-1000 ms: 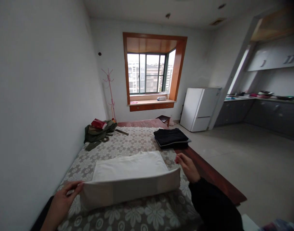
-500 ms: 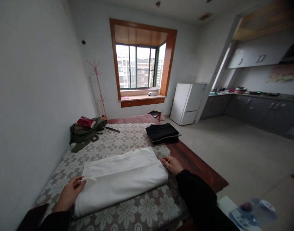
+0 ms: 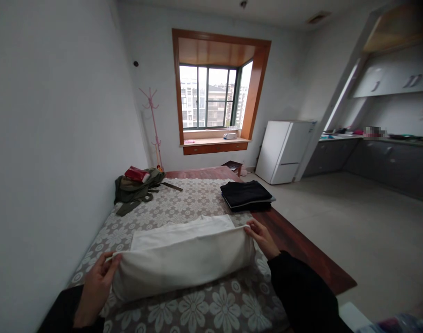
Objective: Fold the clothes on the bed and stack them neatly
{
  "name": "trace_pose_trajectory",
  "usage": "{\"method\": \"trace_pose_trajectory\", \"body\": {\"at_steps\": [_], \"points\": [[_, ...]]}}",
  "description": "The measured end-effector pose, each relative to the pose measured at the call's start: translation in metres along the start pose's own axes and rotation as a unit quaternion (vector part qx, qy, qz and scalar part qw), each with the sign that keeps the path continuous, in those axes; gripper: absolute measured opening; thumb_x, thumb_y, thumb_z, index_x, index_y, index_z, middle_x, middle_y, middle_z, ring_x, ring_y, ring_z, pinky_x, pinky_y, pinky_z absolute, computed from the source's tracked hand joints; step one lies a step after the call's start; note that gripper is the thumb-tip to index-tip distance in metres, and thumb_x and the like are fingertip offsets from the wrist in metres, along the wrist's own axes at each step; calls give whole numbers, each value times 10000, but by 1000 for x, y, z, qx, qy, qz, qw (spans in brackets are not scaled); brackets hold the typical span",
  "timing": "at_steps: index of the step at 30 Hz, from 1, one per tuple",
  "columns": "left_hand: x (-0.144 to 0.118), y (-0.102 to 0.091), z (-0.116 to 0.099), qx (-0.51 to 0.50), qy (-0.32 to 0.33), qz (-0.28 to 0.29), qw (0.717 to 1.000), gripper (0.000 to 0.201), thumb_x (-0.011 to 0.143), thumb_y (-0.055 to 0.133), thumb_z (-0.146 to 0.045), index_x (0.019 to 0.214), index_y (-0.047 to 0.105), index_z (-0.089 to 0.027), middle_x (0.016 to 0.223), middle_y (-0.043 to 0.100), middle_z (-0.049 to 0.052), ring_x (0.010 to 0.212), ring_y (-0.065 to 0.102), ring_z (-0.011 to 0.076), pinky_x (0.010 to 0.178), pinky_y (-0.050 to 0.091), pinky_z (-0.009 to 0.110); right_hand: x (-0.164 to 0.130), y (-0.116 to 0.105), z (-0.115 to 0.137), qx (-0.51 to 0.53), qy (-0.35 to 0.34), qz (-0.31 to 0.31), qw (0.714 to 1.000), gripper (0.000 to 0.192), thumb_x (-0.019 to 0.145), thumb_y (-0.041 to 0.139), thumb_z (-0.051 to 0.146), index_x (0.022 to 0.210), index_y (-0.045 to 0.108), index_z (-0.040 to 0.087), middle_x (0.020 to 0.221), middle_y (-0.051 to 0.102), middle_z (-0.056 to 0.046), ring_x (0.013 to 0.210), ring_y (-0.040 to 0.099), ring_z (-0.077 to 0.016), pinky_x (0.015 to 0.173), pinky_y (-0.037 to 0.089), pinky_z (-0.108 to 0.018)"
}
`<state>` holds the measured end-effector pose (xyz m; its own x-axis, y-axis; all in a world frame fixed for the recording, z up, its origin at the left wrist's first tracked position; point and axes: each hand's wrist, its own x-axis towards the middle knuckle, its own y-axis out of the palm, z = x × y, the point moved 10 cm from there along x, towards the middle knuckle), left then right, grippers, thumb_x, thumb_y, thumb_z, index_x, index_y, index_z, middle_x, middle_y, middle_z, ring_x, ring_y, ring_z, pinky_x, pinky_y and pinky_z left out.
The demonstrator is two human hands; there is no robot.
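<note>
White folded cloth point(image 3: 183, 261) lies across the near part of the floral-covered bed point(image 3: 197, 203). The left hand point(image 3: 96, 284) pinches its left edge and the right hand point(image 3: 263, 238) pinches its right corner, lifting the near fold. Folded dark clothes point(image 3: 246, 194) sit beyond, near the bed's right side.

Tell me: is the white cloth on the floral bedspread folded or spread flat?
Folded: the white cloth lies doubled, and the left hand and right hand pinch its raised upper layer.
</note>
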<state>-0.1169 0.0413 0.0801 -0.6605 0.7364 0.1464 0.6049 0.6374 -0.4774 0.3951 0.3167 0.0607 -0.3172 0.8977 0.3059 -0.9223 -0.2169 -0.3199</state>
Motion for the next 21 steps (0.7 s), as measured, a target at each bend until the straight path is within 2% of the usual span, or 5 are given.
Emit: {"method": "trace_pose_trajectory", "body": {"at_steps": [3,8,12,16,21], "points": [[39,4,-8,143,3,-56,988,442,869,436,-579,1066,588,-214,837,763,64,790,728,258,674,552,317,38,1,10,-119,1,-66,991,307,936,447,532,924,489,228,823,593,-18,785,587,-198,692,467,-283],[86,52,3,249,-18,-53,967,289,932,402,-363,1075,582,-189,984,755,155,919,721,298,762,523,357,82,47,-8,-266,47,-64,961,136,965,420,328,976,516,232,835,655,-61,813,632,-223,722,431,-300],[88,79,19,313,-22,-19,949,264,952,382,-324,1064,583,-195,900,753,151,859,720,310,709,494,356,79,69,-33,-329,80,-34,940,80,949,481,236,970,558,227,828,697,-90,783,656,-237,704,409,-313],[88,80,22,355,-6,12,935,319,975,335,-330,1115,575,-174,938,752,162,880,716,307,728,492,361,74,69,-40,-378,85,-8,922,147,968,459,217,1048,582,227,904,716,-134,832,673,-276,734,420,-355],[79,90,-11,386,57,28,920,453,968,338,-308,1366,463,-133,1364,602,216,1166,626,327,913,489,443,74,90,-12,-416,24,46,908,296,891,568,175,1185,594,196,1302,609,-203,1130,590,-347,913,411,-445]]}}
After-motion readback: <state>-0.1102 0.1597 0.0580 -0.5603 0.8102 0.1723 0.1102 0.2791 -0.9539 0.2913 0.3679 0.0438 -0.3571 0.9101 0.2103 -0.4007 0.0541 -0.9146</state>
